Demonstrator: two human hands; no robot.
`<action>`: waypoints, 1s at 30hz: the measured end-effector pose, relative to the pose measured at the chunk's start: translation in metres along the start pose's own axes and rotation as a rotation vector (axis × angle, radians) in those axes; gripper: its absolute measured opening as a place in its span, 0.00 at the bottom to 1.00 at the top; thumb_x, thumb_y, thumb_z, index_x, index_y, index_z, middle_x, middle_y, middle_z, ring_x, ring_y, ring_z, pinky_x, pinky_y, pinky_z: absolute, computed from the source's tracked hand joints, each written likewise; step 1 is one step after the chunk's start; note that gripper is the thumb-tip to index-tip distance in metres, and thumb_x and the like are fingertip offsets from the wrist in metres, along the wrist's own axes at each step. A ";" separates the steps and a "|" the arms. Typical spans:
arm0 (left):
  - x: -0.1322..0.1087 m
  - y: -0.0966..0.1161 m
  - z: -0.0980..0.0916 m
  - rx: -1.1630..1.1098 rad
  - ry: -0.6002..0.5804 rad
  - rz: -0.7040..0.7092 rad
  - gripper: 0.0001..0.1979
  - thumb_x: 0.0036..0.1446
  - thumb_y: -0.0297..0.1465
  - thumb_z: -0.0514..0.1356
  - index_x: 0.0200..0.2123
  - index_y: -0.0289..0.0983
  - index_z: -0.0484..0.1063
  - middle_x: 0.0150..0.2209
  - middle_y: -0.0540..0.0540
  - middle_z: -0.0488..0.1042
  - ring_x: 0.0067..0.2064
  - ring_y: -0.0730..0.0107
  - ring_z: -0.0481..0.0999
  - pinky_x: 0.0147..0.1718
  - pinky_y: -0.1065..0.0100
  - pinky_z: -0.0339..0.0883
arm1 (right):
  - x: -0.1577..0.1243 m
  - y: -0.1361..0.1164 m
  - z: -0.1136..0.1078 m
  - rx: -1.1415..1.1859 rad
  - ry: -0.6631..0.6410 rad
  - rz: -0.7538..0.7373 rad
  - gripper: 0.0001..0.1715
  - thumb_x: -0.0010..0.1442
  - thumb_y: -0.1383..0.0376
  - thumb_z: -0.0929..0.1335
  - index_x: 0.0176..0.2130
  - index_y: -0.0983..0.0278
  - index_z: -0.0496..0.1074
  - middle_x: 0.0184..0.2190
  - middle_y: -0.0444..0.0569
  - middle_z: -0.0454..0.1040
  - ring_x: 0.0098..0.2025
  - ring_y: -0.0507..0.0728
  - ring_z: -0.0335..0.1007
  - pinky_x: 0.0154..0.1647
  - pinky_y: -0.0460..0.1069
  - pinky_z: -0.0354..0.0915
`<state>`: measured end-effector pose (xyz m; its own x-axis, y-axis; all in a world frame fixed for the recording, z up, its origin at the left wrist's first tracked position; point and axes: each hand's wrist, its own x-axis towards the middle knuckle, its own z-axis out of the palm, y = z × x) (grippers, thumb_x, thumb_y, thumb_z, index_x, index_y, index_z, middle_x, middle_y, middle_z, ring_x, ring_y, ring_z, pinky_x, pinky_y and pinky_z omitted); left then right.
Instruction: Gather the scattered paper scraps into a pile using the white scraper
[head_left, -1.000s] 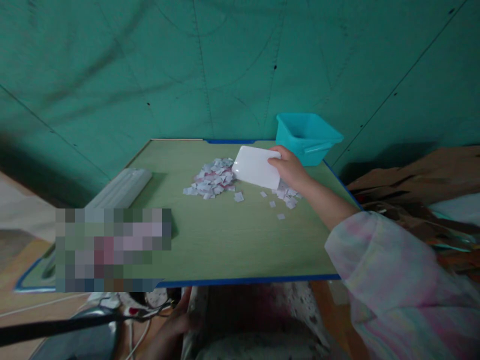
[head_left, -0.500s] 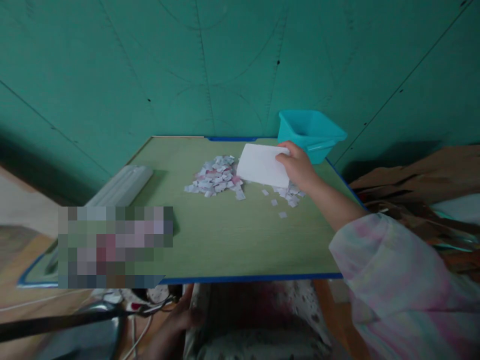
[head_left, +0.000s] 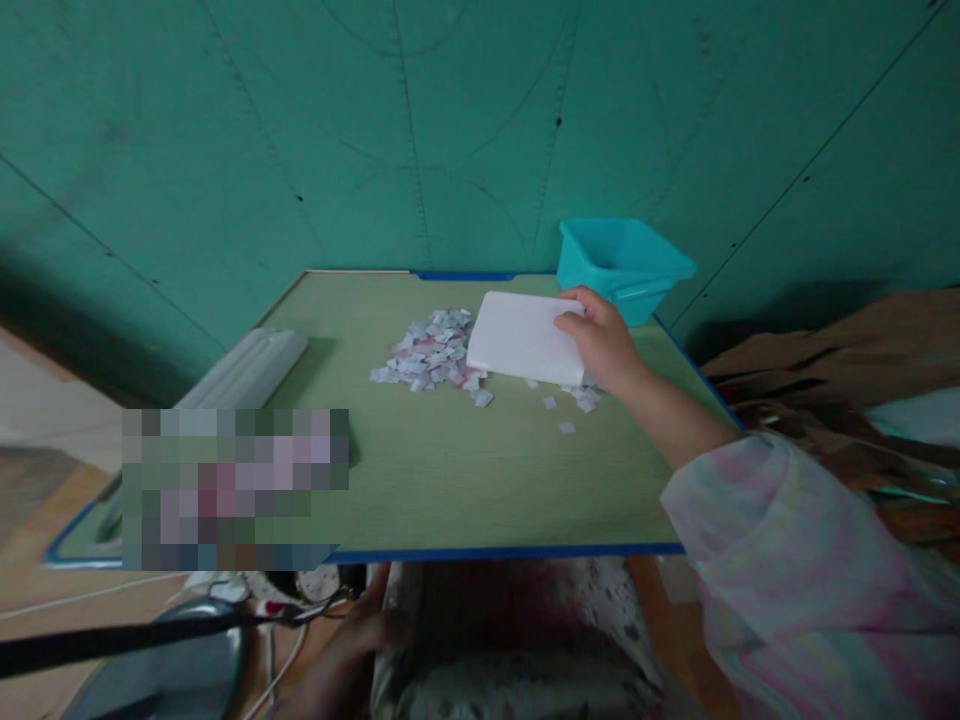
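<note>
My right hand [head_left: 596,335] grips the right edge of a flat white rectangular pad [head_left: 525,335], thumb on top. It is held just above the table, tilted; whether its lower edge touches the top I cannot tell. A heap of small cut paper scraps [head_left: 427,350], whitish with some pink, lies along the pad's left side. More loose paper scraps [head_left: 583,397] lie under and in front of its right end, partly hidden. Below the table's front edge, my left hand [head_left: 367,635] is beside my left leg, dim and blurred, its fingers hard to make out.
A turquoise plastic basket [head_left: 626,270] stands at the back right corner of the green table [head_left: 480,480]. A long whitish wrapped bundle [head_left: 247,365] lies at the left, behind a blurred-out patch. Cardboard [head_left: 840,345] is piled on the right; cables [head_left: 281,670] hang at lower left.
My right hand has brought the white pad slightly down and toward the left, so it covers more of the right-hand scraps. My left hand stays low by my leg.
</note>
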<state>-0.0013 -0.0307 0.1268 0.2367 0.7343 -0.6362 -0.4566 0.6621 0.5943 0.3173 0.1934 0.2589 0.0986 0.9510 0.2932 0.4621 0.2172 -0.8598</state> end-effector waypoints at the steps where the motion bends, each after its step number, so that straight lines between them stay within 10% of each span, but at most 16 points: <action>1: -0.001 0.001 0.002 -0.007 0.001 0.006 0.38 0.39 0.13 0.67 0.56 0.40 0.76 0.17 0.58 0.77 0.19 0.69 0.73 0.23 0.71 0.66 | 0.000 0.000 0.000 -0.017 0.021 -0.005 0.17 0.45 0.57 0.63 0.37 0.60 0.67 0.32 0.48 0.72 0.37 0.61 0.69 0.36 0.55 0.63; 9: -0.004 0.001 0.010 -0.041 0.000 0.014 0.40 0.37 0.14 0.69 0.57 0.40 0.75 0.14 0.59 0.75 0.16 0.73 0.72 0.18 0.75 0.63 | -0.016 -0.007 0.013 0.002 -0.158 -0.091 0.17 0.51 0.58 0.63 0.42 0.60 0.68 0.34 0.47 0.73 0.37 0.61 0.70 0.37 0.55 0.66; 17: 0.003 -0.002 0.003 0.026 0.033 0.029 0.45 0.34 0.13 0.67 0.59 0.44 0.73 0.14 0.61 0.74 0.19 0.71 0.73 0.22 0.73 0.66 | -0.008 -0.006 0.001 -0.150 0.086 -0.053 0.13 0.49 0.62 0.63 0.37 0.59 0.67 0.32 0.49 0.74 0.37 0.62 0.70 0.40 0.57 0.66; 25: -0.001 -0.002 0.010 -0.092 -0.045 -0.029 0.45 0.36 0.16 0.68 0.61 0.44 0.71 0.19 0.58 0.80 0.19 0.69 0.74 0.22 0.72 0.67 | -0.022 -0.013 0.016 -0.069 -0.169 -0.104 0.17 0.52 0.57 0.63 0.42 0.60 0.66 0.34 0.49 0.73 0.35 0.60 0.69 0.38 0.56 0.65; 30: -0.004 0.000 0.012 -0.070 -0.026 -0.048 0.47 0.37 0.16 0.67 0.63 0.44 0.68 0.16 0.59 0.77 0.19 0.66 0.75 0.25 0.69 0.69 | -0.014 -0.011 0.003 -0.085 -0.005 -0.055 0.14 0.50 0.61 0.63 0.39 0.60 0.66 0.34 0.48 0.73 0.37 0.61 0.69 0.40 0.56 0.65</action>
<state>0.0083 -0.0314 0.1351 0.2814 0.7062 -0.6497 -0.5030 0.6851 0.5269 0.3078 0.1786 0.2627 0.0669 0.9392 0.3369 0.5399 0.2499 -0.8038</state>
